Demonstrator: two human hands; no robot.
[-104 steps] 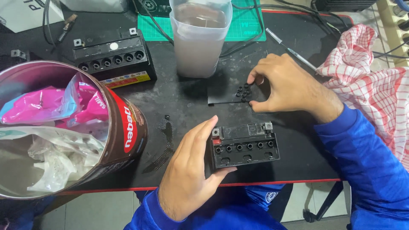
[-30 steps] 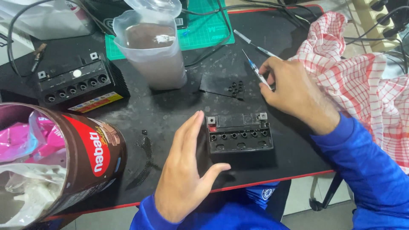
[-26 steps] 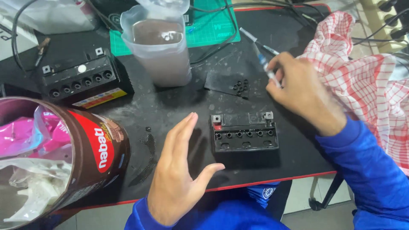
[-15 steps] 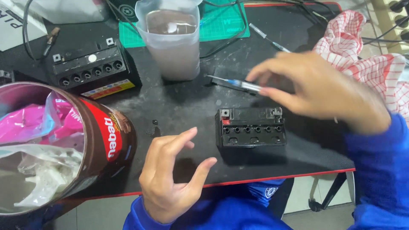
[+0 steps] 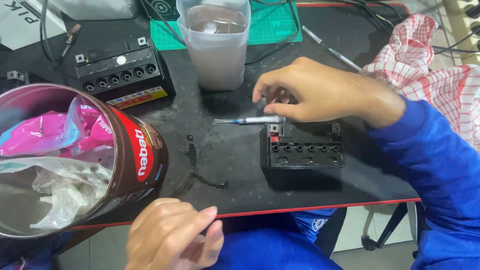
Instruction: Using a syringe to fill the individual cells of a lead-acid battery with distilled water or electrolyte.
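Observation:
My right hand [image 5: 320, 92] holds a thin syringe-like tool [image 5: 250, 120] level above the black table, its tip pointing left, just beyond the left end of a small black battery [image 5: 302, 146] with a row of open filler holes on top. My left hand [image 5: 172, 240] hangs open near the table's front edge, holding nothing. A translucent plastic jug [image 5: 216, 42] with cloudy liquid stands behind the tool.
A second, larger black battery [image 5: 122, 72] sits at the back left. A big round tin [image 5: 80, 160] stuffed with plastic bags fills the left. A red-checked cloth [image 5: 430, 65] lies at right, a second thin tool [image 5: 330, 47] beside it. Small wet spill [image 5: 197, 167] on the table.
My right hand picked up the thin tool from near the cloth and carried it left over the small battery. My left hand let go of the battery and dropped back toward the table edge.

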